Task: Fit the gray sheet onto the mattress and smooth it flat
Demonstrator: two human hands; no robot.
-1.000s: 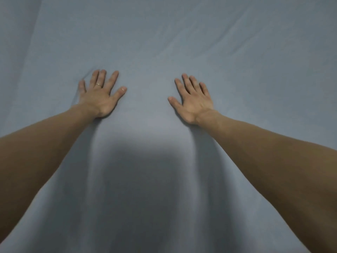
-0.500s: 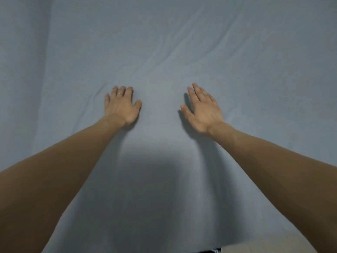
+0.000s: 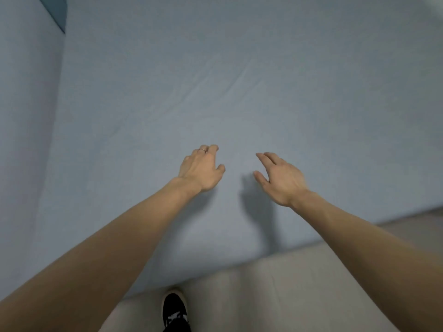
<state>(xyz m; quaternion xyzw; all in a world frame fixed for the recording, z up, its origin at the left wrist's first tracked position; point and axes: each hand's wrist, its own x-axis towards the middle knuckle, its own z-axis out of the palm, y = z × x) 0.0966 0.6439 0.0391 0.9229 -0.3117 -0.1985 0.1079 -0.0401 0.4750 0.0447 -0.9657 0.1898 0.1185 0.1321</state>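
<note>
both hands loose over gray sheet [image 3: 239, 80], left hand [image 3: 202, 170], right hand [image 3: 280, 179]

Gray sheet [image 3: 239, 80] spread with faint creases, left hand [image 3: 202, 169] and right hand [image 3: 281, 178] loosely curled above it, black shoe [image 3: 174, 310] on floor [image 3: 275, 295]

Both hands [image 3: 202, 170] [image 3: 282, 179] above the sheet [image 3: 239, 80], shoe [image 3: 174, 310] on floor [image 3: 275, 295] before it.

Gray sheet [image 3: 239, 92] — matt cloth, faintly creased, ring [image 3: 202, 150] — shiny metal
</note>
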